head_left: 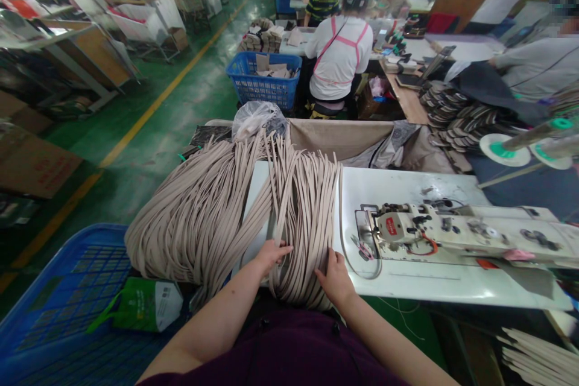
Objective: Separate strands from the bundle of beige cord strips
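Strips (307,211): beyond counting; wearer's hands (270,255) (337,280): two; near sewing machine (470,234): one; green bag (143,306): one.

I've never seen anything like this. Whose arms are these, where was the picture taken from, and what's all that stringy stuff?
There's no robot here: these are a person's own bare arms, seen by a camera worn on the head, looking forward and down. The stringy stuff is many long beige strips, heaped across a white tabletop. The left hand and right hand touch opposite sides of one bundle; how firmly they grip, I can't tell. To the right sits a sewing machine; at lower left is a blue basket.
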Demonstrator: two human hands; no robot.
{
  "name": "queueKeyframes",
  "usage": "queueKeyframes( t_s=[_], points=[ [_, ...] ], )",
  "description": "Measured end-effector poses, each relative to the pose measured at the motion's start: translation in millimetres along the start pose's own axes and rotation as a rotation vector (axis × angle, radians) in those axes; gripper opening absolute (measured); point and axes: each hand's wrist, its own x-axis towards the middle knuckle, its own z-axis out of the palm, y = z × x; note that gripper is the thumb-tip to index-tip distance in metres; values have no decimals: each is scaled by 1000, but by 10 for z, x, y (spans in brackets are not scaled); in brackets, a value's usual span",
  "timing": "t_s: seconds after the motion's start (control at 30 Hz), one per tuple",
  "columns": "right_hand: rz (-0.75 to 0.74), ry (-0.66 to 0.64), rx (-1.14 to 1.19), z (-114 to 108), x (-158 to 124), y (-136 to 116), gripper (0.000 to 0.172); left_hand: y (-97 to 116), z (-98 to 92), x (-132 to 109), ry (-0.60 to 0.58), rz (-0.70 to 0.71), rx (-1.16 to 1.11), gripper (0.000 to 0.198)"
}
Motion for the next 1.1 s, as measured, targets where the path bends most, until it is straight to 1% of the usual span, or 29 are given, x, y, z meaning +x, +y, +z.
queueKeyframes(
  t_s=[0.07,0.23,0.43,0.47,0.5,0.57,0.63,0.7,0.8,0.9,0.97,1.0,1.03,1.1],
  points=[
    [5,1,0,0,6,-2,81,-7,-1,30,8,-7,37,14],
    [7,0,3,-25,4,-13,81,-50,-23,48,20,4,56,23],
    [6,-6,-3,-18,21,-12,81,-127,-119,94,-95,78,68,10],
    [7,-7,-4,-10,24,-8,81,-146,-134,107,-109,82,63,13],
    [7,-7,-5,-3,26,-2,82,-164,-148,117,-124,90,54,22],
    [8,-6,-5,8,27,9,82,-192,-167,125,-146,113,34,46],
    [7,-4,-5,10,25,19,82,-204,-177,118,-150,137,24,62],
    [5,-2,-3,5,24,24,81,-200,-176,100,-122,148,40,69],
    [-2,3,-2,-5,25,27,80,-172,-159,65,-83,156,60,74],
    [-13,11,-2,-4,26,33,80,-131,-123,16,-116,148,14,80],
    [-21,13,-1,5,29,40,81,-102,-90,-19,-158,140,-33,80],
    [-24,14,0,11,30,44,81,-86,-71,-35,-171,135,-54,77],
    [-25,13,1,17,32,47,81,-67,-51,-51,-171,129,-70,71],
    [-26,13,2,24,35,49,81,-20,-8,-78,-138,103,-79,51]
  ],
)
